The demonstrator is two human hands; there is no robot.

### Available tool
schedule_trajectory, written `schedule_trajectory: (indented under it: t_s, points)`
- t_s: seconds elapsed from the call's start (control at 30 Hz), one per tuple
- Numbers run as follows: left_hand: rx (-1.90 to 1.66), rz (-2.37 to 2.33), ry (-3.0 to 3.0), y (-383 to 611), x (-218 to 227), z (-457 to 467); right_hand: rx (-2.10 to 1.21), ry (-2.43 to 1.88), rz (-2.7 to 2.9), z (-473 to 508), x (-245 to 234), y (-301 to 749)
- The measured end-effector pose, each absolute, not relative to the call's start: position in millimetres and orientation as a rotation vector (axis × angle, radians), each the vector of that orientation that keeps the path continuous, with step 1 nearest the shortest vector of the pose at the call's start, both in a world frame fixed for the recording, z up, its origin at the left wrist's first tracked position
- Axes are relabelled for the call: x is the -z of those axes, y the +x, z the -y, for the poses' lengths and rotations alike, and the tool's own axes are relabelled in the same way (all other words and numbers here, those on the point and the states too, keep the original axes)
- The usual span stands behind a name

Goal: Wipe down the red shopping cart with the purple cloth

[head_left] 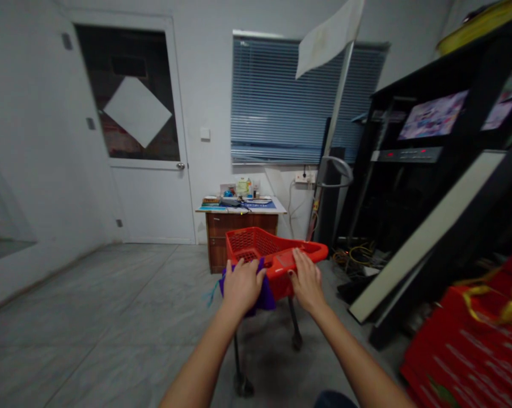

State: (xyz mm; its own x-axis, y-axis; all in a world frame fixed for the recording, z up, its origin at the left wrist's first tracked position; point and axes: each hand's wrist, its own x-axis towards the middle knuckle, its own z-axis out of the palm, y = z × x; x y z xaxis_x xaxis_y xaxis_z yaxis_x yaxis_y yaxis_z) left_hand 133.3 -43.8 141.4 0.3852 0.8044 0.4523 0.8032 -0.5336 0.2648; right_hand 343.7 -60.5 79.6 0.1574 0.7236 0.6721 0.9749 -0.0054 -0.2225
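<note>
Two hands on the red plastic shopping cart (256,246), long axis pointing away from me toward the wooden desk (216,243): left hand (242,286) curled over purple cloth (265,297) at the near end, right hand (307,281) spread flat on the rim.

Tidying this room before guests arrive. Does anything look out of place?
Two things: a purple cloth hangs bunched off the red cart under the left hand, and a white sheet tops a tilted pole by the blinds; neither looks stowed.
</note>
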Motion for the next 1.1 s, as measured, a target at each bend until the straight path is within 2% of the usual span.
schedule_trajectory:
  t_s: [0.13,0.3,0.43,0.67,0.83,0.97,1.1]
  points:
    - [-0.922,-1.698,2.495,114,-134,31,0.506,-1.895,1.440,54,-77,367]
    - [-0.988,-1.961,2.419,136,-129,42,0.516,-1.841,1.368,50,-65,349]
    - [-0.960,-1.854,2.518,170,-128,52,0.540,-1.805,1.426,57,-63,334]
    - [-0.928,-1.284,2.799,166,-135,36,0.562,-1.841,1.555,70,-73,352]
    - [-0.923,-1.565,2.668,132,-134,21,0.538,-1.849,1.443,64,-67,379]
    - [-1.033,-1.855,2.497,134,-126,19,0.529,-1.711,1.422,58,-58,361]
    - [-1.081,-1.749,2.549,157,-120,27,0.522,-1.711,1.431,63,-60,328]
